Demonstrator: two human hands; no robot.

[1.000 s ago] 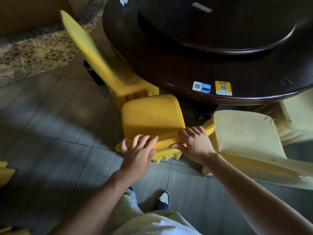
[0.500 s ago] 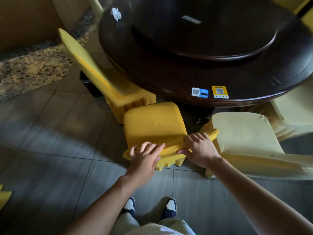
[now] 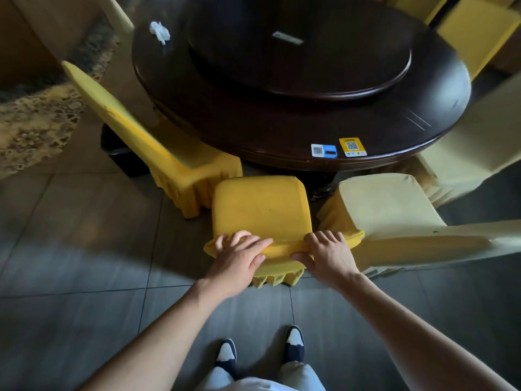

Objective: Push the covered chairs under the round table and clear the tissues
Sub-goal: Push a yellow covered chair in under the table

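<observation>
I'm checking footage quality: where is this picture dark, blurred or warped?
Head view: the round table top is dim, with a pale glare streak at its centre; the far-right chair is smeared by blur; the wide lens bends the edges; the tissue and both hands on the yellow chair stay sharp.

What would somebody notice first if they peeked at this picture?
Probably the bright yellow chair in the middle, with the left hand and right hand gripping the top of its back. Behind it sits the big dark round table, with two small square stickers near its front edge. A crumpled white tissue lies on the table's far left side.
</observation>
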